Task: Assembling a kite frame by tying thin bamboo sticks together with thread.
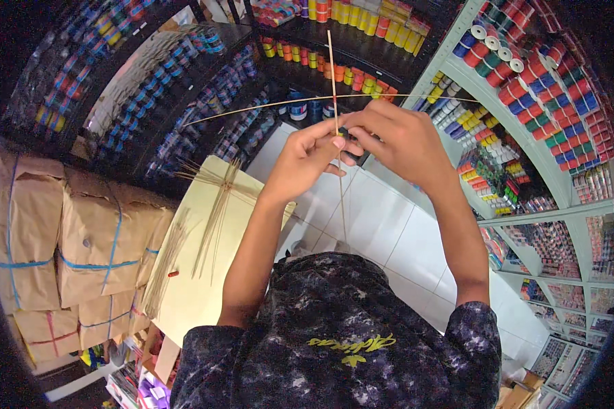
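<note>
Two thin bamboo sticks cross in front of me. One upright stick point(332, 68) runs from the shelves down between my hands, and a long bowed stick point(266, 106) passes across it. A small reddish band point(334, 98) shows near the crossing. My left hand point(305, 160) pinches the upright stick between thumb and fingers, a little below the crossing. Close beside it, my right hand point(401, 143) has its fingers bent together near the stick; what they pinch is too small to make out, perhaps thread.
On my left stands a pale yellow tabletop point(222, 286) with several thin sticks point(215, 218) and a small red object point(174, 274). Brown paper parcels point(92, 238) are stacked beyond it. Shelves of coloured spools point(505, 75) line the back and right. White floor tiles point(382, 218) show below.
</note>
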A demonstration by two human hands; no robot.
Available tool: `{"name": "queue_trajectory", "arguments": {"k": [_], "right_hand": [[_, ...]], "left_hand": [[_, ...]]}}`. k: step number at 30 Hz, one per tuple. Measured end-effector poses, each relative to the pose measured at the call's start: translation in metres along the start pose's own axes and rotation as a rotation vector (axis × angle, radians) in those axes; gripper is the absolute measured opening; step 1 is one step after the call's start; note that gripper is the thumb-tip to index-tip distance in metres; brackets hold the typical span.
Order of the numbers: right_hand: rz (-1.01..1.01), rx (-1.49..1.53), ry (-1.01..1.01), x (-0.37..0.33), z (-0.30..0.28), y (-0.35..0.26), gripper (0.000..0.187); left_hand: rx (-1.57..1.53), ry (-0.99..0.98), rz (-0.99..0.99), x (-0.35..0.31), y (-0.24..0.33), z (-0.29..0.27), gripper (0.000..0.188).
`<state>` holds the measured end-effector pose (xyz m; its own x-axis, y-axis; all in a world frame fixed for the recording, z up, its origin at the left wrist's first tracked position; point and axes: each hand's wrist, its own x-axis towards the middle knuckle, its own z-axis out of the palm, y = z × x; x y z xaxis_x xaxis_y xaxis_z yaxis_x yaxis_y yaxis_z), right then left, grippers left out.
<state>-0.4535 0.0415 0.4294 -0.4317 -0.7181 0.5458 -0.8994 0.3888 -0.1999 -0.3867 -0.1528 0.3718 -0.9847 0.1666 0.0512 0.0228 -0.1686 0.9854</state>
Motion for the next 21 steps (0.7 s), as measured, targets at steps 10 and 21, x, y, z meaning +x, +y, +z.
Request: {"name": "queue_trajectory", "arguments": {"k": [10,21], "right_hand": [[0.019,-0.01,0.098,0.001,0.001,0.0,0.009],[0.042,-0.012,0.143,0.0,0.001,0.0,0.011]], "left_hand": [[0.044,-0.028,0.025,-0.001,0.0,0.007,0.032],[-0.039,-0.061,0.093,0.001,-0.01,0.008,0.031]]}}
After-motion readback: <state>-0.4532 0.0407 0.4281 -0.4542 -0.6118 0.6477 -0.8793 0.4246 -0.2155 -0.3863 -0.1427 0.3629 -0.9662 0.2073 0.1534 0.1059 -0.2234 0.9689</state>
